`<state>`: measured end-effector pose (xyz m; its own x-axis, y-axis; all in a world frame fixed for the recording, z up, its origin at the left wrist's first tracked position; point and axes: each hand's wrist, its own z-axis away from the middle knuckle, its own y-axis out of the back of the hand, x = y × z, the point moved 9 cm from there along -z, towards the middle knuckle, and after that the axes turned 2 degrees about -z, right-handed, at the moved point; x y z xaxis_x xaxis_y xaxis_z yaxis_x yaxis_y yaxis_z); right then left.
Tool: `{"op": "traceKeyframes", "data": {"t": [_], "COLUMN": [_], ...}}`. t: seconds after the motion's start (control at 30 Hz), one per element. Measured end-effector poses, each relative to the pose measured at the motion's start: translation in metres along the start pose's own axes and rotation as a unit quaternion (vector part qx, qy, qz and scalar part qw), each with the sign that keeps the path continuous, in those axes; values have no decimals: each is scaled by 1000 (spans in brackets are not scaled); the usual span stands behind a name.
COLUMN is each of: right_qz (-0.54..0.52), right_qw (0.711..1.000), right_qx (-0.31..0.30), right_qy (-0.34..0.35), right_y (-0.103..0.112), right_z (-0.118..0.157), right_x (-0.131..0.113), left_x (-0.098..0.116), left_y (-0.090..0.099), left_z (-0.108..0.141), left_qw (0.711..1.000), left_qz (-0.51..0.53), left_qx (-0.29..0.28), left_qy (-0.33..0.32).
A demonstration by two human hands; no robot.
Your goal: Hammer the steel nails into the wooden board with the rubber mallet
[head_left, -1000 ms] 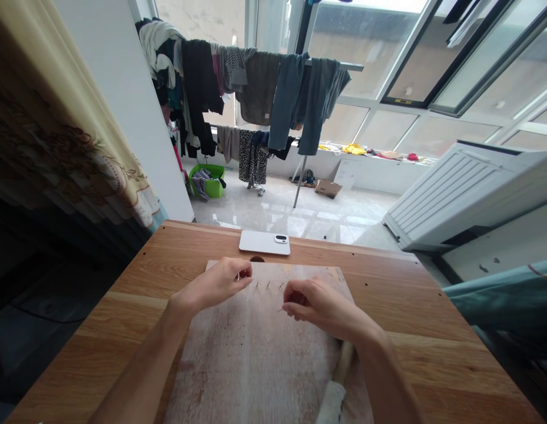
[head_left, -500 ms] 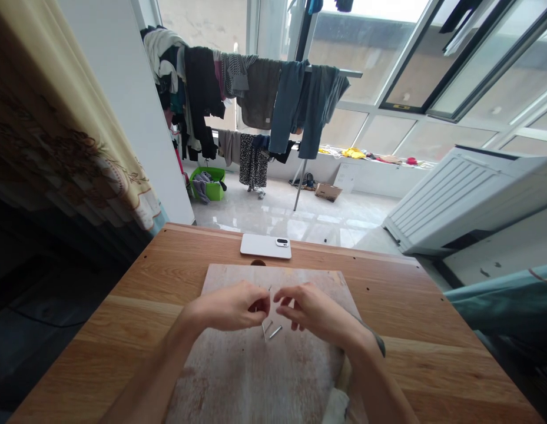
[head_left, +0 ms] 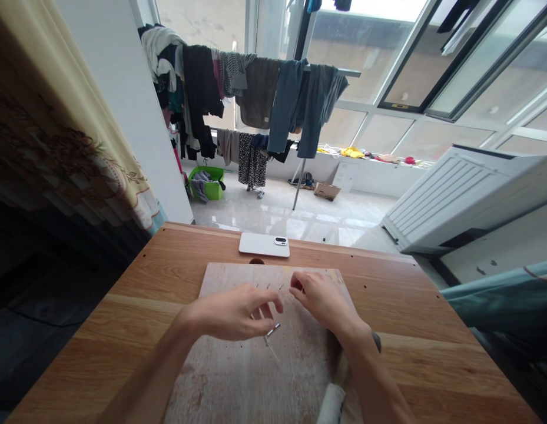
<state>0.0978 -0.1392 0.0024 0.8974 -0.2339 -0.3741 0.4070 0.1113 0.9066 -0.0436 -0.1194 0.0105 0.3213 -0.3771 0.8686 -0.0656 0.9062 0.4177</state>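
Note:
A worn wooden board lies on the wooden table. My left hand is over its middle, fingers curved and apart, near a few loose nails. To the right, my right hand is low over the board with its fingers curled together; whether anything is between the fingertips is hidden. Between and behind my hands, several small nails stand in a row in the board. A hammer with a pale grip lies on the board's right side, partly under my right forearm.
A white phone lies at the table's far edge, behind a round hole in the tabletop. Beyond the table are a clothes rack with laundry, a green basket and a white cabinet-like unit.
My right hand has moved right and slightly away from me, its fingers more closed. My left hand has opened and shifted slightly right. A nail now shows standing between them.

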Motion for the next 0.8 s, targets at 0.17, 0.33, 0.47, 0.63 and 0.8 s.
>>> {"op": "traceKeyframes", "data": {"t": [0.17,0.33,0.47,0.63,0.8], "right_qz": [-15,-95,-135,-84,-24], "right_qw": [1000,990,977,994,1000], "right_qx": [11,-71,-132,-62,-6], "right_qy": [14,81,96,40,9], "right_y": [5,3,-6,-1,2], "right_z": [-1,12,21,10,2], "right_x": [-1,-18,-29,-15,-8], "left_x": [-10,-34,-38,-39,-26], "left_y": [38,41,39,39,46], "left_z": [-1,-7,-10,-15,-11], "left_qw": [971,954,953,954,946], "left_qz": [-113,-207,-219,-208,-211], "left_qx": [208,214,206,214,245], "left_qy": [-26,14,27,19,-6]}}
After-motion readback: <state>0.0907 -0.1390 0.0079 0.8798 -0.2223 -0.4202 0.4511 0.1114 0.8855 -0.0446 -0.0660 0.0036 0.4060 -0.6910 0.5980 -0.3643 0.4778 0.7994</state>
